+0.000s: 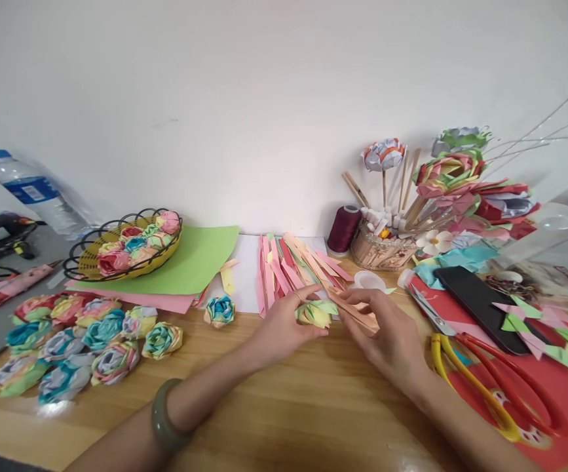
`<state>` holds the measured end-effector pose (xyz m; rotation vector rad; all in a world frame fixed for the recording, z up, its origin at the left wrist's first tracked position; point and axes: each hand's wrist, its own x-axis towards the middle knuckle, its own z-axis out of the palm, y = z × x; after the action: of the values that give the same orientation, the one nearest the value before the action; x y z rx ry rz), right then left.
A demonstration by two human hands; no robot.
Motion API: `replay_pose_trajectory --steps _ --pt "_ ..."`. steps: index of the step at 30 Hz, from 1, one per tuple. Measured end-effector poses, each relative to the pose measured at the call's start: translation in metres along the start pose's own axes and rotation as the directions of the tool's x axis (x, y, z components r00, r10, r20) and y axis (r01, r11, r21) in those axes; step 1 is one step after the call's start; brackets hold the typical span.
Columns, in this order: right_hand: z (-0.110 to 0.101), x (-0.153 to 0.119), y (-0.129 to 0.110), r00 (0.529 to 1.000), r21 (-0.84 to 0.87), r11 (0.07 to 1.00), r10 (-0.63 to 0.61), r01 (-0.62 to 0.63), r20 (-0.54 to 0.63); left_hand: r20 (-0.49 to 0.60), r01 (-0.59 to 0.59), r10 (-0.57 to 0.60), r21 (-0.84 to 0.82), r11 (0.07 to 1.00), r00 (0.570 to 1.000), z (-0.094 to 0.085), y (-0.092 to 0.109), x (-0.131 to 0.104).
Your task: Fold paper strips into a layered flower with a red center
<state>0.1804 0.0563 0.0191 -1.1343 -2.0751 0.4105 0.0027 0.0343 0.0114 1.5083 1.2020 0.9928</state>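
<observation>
My left hand (pixel 284 328), with a green bangle (pixel 166 413) on its wrist, is closed around a yellow-green paper flower (pixel 317 313). Close beside it, my right hand (pixel 386 328) grips an orange paper strip (pixel 359 311) that reaches to the flower's right side. Whether strip and flower are joined I cannot tell. Just behind both hands lies a pile of pink, orange and green paper strips (pixel 278 265) on white paper. One small blue and peach paper flower (pixel 220 310) sits on the table left of my left hand.
Several finished paper flowers (pixel 104 331) lie at left, before a yellow basket (pixel 90 262) of more. A bottle (pixel 33 193) and glue gun (pixel 13 288) stand farther left. At right are a thread spool (pixel 344 229), a holder (pixel 382 252), a phone (pixel 475 305) and scissors (pixel 514 380).
</observation>
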Motion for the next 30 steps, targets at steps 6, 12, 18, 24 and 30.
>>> replay_pose_trajectory --steps 6,12,18,24,30 --pt "-0.003 0.008 -0.014 0.825 0.444 0.754 0.224 -0.484 0.519 -0.042 -0.26 0.288 0.321 0.911 0.957 0.001 -0.007 -0.001" --pt "0.004 0.005 -0.015 0.764 0.55 0.577 0.223 -0.604 0.606 0.021 -0.192 0.196 0.317 0.929 0.98 0.002 -0.007 -0.006" --pt "0.005 0.005 -0.014 0.756 0.553 0.548 0.259 -0.627 0.601 0.071 -0.105 0.095 0.155 0.982 0.993 0.001 -0.004 -0.007" --pt "0.005 0.005 -0.012 0.751 0.543 0.548 0.282 -0.637 0.596 0.099 -0.021 0.018 0.025 0.999 0.995 0.0 -0.001 -0.008" --pt "0.003 0.007 -0.011 0.737 0.49 0.581 0.323 -0.649 0.593 0.068 -0.043 0.044 -0.007 0.999 0.997 0.001 -0.001 -0.004"
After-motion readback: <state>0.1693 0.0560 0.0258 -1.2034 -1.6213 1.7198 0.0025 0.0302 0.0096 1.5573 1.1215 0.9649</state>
